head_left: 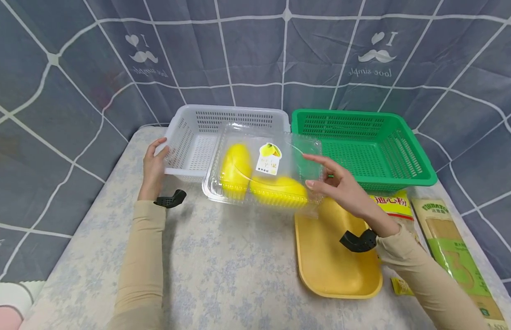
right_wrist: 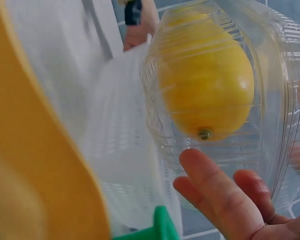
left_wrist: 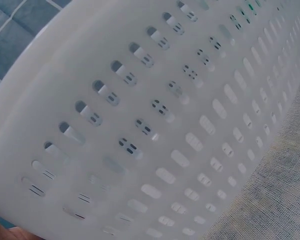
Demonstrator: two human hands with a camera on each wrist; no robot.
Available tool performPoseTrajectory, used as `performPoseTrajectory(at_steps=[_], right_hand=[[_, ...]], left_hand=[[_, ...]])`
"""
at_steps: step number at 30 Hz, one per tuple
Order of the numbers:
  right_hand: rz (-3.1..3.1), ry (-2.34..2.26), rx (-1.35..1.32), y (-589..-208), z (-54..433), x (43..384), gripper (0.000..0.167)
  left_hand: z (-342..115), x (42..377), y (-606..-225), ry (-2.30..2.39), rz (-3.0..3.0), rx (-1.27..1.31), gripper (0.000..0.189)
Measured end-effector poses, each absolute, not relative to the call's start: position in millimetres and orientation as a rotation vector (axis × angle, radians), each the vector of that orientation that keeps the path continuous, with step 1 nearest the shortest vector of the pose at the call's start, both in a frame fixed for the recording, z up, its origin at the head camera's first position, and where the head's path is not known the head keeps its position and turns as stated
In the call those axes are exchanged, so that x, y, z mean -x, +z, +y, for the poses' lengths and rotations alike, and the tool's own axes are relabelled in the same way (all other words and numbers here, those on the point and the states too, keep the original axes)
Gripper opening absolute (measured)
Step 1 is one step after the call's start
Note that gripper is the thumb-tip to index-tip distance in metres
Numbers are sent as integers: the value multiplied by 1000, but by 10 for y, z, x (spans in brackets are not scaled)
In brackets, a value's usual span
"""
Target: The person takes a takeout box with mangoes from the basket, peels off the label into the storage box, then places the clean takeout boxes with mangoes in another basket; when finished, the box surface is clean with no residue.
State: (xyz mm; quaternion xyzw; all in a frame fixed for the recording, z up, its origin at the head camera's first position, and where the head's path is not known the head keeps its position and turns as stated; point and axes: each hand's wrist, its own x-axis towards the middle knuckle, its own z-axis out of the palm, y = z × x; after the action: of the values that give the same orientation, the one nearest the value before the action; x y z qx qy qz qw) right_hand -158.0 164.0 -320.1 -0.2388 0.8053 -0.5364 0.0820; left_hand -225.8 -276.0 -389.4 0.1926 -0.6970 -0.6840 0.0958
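My right hand (head_left: 342, 185) holds a clear plastic box (head_left: 294, 142) by its right end, above the table and in front of the baskets. Inside the box lie yellow mangoes (head_left: 236, 170), and a white label (head_left: 269, 159) is on the lid. In the right wrist view one mango (right_wrist: 207, 90) shows through the plastic, close to my fingers (right_wrist: 217, 192). With my left hand (head_left: 154, 162) I grip the left rim of a white slotted basket (head_left: 177, 158). Its slotted wall (left_wrist: 155, 130) fills the left wrist view, where little of the hand shows.
A green basket (head_left: 408, 169) stands to the right of the white one. Nearer lie a yellow tray (head_left: 338, 266), a yellow-and-red food bag (head_left: 391, 204), a long pasta packet (head_left: 453, 247) and a small yellow sachet (head_left: 401, 287). Behind hangs a grey checked curtain (head_left: 255, 55).
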Motion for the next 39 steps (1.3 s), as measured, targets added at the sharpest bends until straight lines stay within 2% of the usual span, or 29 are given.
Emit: performPoseTrajectory(at_steps=[7,16,30,39], right_hand=[[2314,-1575,756,-3302,1678,1341,54],[2169,-1562,818,-3428,1572,1192,55],[2235,-1346,701,-3614,1195,1153,51],[2239,-1339,662,-3728,1033,1135,55]], left_hand=[[-2772,2246,-3882,-2046,-2050,-569,38],[-2798,2252,-3901,-2046,-2062,-568,39],[-2787,2254,-3908,-2052,-2063,-566,36],[-2779,2243,-3885,-2059,-2065,-566,35]])
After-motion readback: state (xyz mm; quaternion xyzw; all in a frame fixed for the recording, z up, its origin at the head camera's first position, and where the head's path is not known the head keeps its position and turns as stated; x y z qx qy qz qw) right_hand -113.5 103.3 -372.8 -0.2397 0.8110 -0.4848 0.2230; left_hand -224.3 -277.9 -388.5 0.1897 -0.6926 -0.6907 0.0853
